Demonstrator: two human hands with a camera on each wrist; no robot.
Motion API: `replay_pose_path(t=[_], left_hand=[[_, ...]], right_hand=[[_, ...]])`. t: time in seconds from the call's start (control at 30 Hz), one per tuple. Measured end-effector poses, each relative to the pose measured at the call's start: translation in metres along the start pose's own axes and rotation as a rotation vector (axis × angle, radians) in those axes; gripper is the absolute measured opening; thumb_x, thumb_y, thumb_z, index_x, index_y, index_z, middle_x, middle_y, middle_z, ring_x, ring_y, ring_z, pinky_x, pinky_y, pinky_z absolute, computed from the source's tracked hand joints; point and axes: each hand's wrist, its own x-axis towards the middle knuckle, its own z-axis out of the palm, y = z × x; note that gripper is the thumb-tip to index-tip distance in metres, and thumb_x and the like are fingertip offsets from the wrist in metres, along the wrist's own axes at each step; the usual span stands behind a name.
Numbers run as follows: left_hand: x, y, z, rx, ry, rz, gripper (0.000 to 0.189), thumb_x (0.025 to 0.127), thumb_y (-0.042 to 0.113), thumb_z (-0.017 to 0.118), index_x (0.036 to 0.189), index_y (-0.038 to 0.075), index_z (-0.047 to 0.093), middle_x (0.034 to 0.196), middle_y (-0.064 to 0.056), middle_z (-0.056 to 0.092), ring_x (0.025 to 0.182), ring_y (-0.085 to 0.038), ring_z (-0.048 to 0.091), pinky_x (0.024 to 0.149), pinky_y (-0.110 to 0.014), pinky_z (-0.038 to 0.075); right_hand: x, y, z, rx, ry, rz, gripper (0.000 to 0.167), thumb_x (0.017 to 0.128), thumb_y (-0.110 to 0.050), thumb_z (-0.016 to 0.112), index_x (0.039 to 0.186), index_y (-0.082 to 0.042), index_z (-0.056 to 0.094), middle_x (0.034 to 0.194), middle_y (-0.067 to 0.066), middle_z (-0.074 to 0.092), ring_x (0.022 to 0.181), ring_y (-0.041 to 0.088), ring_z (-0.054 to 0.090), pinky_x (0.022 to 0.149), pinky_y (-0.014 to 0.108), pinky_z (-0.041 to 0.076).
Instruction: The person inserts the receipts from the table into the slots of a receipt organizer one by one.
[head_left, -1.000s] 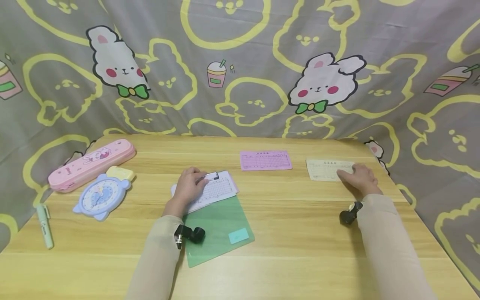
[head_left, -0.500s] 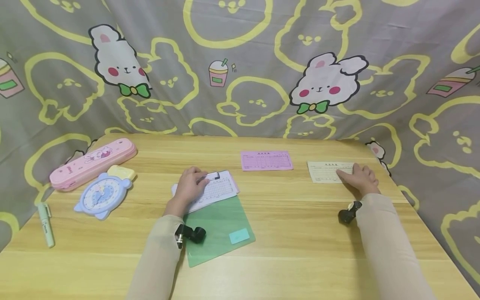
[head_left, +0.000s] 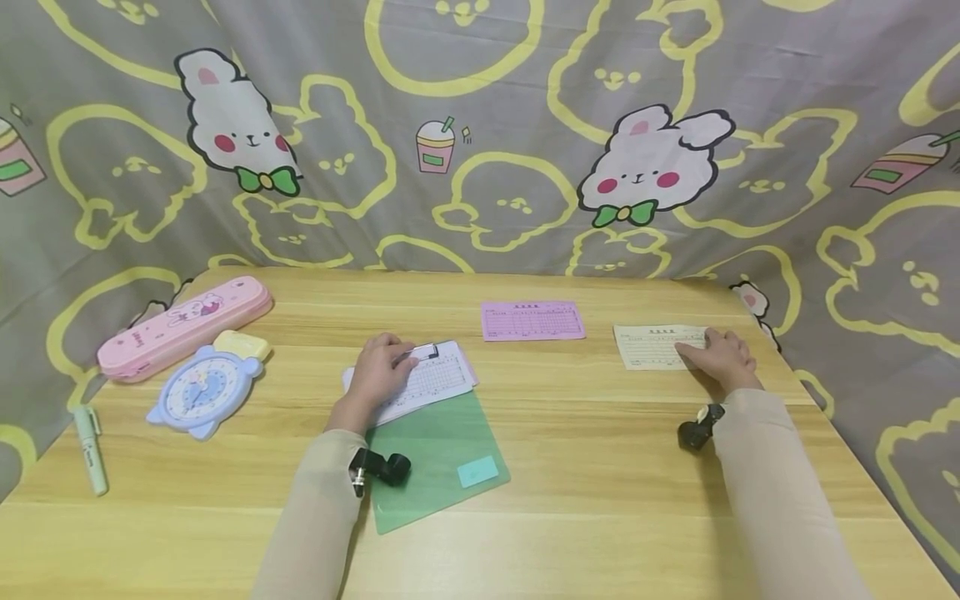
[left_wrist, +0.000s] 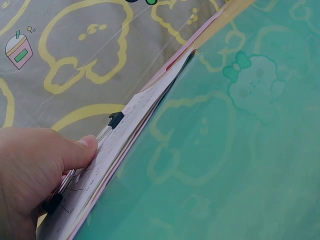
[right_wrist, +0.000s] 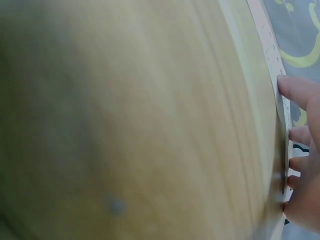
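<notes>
In the head view my left hand point(head_left: 381, 371) grips the clip point(head_left: 425, 352) of a translucent green clipboard point(head_left: 435, 462). White printed forms point(head_left: 435, 375) lie at its top, a pink sheet peeking out underneath. The left wrist view shows the thumb point(left_wrist: 82, 151) pressing on the wire clip with black ends point(left_wrist: 116, 119); the other fingers are mostly hidden. At the right, my right hand point(head_left: 722, 358) rests on a pale yellow form slip point(head_left: 651, 346), thumb on its face and fingers by its right edge. The right wrist view has the fingertips point(right_wrist: 300, 135) along the paper's edge.
A purple form slip point(head_left: 532, 322) lies between the hands, farther back. On the left are a pink pencil case point(head_left: 187, 329), a blue clock-shaped item point(head_left: 202, 392), a small yellow object point(head_left: 243, 344) and a green highlighter point(head_left: 90, 450). A patterned curtain point(head_left: 495, 125) borders the table.
The yellow slip has shifted slightly toward the near side under the right hand. The left hand and clipboard have stayed in place.
</notes>
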Motion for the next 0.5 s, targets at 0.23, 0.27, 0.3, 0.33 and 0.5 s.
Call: replay_pose_path(t=[0.23,0.27,0.3,0.33,0.5], left_hand=[[0.0003,-0.0004,0.0001,-0.004,0.005,0.013,0.033,0.084,0.021,0.056,0.111,0.002,0.058,0.102,-0.01,0.049,0.096,-0.026,0.04,0.08,-0.04,0.034],[0.0004,-0.0004,0.0002,-0.005,0.007,0.015,0.033,0.084,0.02,0.057,0.111,0.002,0.058,0.102,-0.011,0.049,0.096,-0.026,0.04,0.08,-0.04,0.033],[0.0004,-0.0004,0.0001,-0.007,0.009,0.017,0.033,0.083,0.02,0.057,0.11,0.002,0.058,0.101,-0.011,0.049,0.095,-0.027,0.04,0.08,-0.04,0.033],[0.0004,-0.0004,0.0,-0.009,0.012,0.019,0.032,0.083,0.02,0.057,0.11,0.001,0.058,0.101,-0.011,0.05,0.095,-0.027,0.04,0.08,-0.04,0.033],[0.0003,-0.0001,-0.0004,-0.012,0.014,0.017,0.032,0.083,0.02,0.057,0.11,0.002,0.059,0.1,-0.01,0.05,0.095,-0.027,0.04,0.079,-0.04,0.033]], right_hand=[[-0.0003,0.0,0.0016,0.012,0.033,-0.006,0.086,0.083,-0.054,0.039,0.132,0.01,0.012,0.127,0.042,-0.002,0.112,0.058,-0.005,0.083,0.065,0.002],[0.0002,0.0004,0.0022,0.011,0.039,-0.008,0.085,0.083,-0.054,0.039,0.132,0.01,0.013,0.127,0.041,-0.002,0.112,0.058,-0.005,0.083,0.065,0.002],[0.0005,0.001,0.0027,0.012,0.044,-0.01,0.085,0.083,-0.054,0.04,0.131,0.01,0.013,0.127,0.041,-0.001,0.112,0.058,-0.004,0.083,0.065,0.002],[0.0008,0.0017,0.0032,0.015,0.049,-0.013,0.084,0.083,-0.054,0.04,0.131,0.01,0.014,0.127,0.041,0.0,0.112,0.058,-0.004,0.083,0.065,0.002],[0.0021,0.0039,0.0055,0.017,0.07,-0.016,0.086,0.082,-0.054,0.04,0.131,0.011,0.014,0.128,0.04,0.001,0.113,0.058,-0.004,0.083,0.065,0.001]])
